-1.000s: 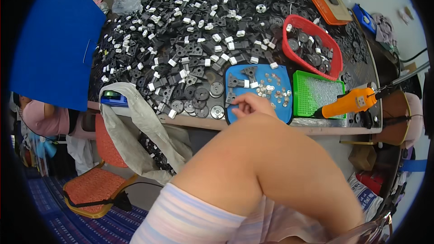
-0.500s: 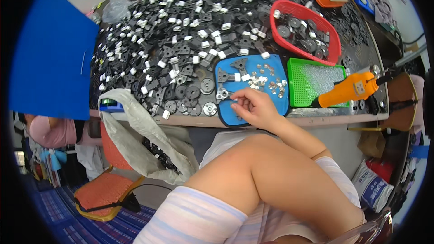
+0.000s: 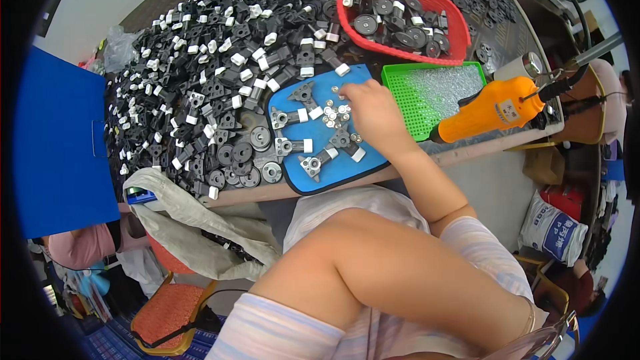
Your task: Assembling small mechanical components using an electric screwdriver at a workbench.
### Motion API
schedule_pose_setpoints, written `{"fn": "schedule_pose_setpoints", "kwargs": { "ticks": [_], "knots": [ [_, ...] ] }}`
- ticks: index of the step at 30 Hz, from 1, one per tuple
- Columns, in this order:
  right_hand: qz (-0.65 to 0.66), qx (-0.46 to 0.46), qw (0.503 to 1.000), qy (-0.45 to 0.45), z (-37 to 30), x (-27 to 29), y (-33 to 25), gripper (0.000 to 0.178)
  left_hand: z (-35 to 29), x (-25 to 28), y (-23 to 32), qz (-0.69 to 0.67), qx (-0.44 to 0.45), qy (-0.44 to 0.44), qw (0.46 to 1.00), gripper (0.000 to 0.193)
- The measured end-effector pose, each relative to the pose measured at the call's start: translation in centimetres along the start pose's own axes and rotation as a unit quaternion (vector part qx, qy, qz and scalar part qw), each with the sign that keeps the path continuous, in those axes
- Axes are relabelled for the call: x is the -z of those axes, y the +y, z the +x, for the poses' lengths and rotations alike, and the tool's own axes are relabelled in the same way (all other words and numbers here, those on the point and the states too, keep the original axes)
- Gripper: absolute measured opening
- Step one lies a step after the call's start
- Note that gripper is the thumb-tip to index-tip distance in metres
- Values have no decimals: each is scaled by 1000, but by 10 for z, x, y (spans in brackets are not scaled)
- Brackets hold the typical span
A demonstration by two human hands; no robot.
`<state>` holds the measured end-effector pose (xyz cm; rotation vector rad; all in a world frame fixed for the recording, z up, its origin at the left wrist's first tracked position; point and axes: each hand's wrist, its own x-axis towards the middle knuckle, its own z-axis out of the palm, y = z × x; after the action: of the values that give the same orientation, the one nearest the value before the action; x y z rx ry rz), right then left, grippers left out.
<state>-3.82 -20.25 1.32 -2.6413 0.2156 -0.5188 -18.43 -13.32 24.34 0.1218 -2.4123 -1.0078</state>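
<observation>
My right hand (image 3: 379,119) is over the right side of a blue mat (image 3: 303,180), fingers curled and fingertips together at small round silver metal pieces (image 3: 330,117). Whether a piece is pinched there is too small to tell. Several black three-lobed plastic parts with white tips lie on the mat; one such part (image 3: 341,137) is just below the hand and another (image 3: 313,165) is near the mat's front. My left arm (image 3: 393,253) is bent sharply across the lower picture, its forearm running to the lower right. The left hand itself does not show.
A large heap of black parts (image 3: 220,60) covers the table's left. Behind the mat stands a red basket (image 3: 400,53) of black parts; to its right are a green tray (image 3: 403,100) of small metal pieces and an orange power screwdriver (image 3: 490,110). A pale sack (image 3: 200,230) hangs at the front edge.
My right hand has moved from the mat's front left to the silver pieces, uncovering black parts there. The whole view has shifted. My left arm stays bent.
</observation>
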Motion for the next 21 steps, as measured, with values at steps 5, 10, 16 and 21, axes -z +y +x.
{"fn": "schedule_pose_setpoints", "kwargs": {
  "ticks": [5,10,16,21],
  "knots": [
    [-10,-21,1000,-19,9,-14,10,22,1,8,-3,-17,-9,-47,999,31],
    [-40,-33,998,-24,13,-14,7,17,-2,-2,5,-21,1,-5,1000,29],
    [12,-34,999,3,29,-9,-7,14,-28,-63,-13,94,-103,310,941,38],
    [295,-155,938,-94,61,-25,-7,21,-99,-69,-15,157,21,417,895,30]
  ]
}}
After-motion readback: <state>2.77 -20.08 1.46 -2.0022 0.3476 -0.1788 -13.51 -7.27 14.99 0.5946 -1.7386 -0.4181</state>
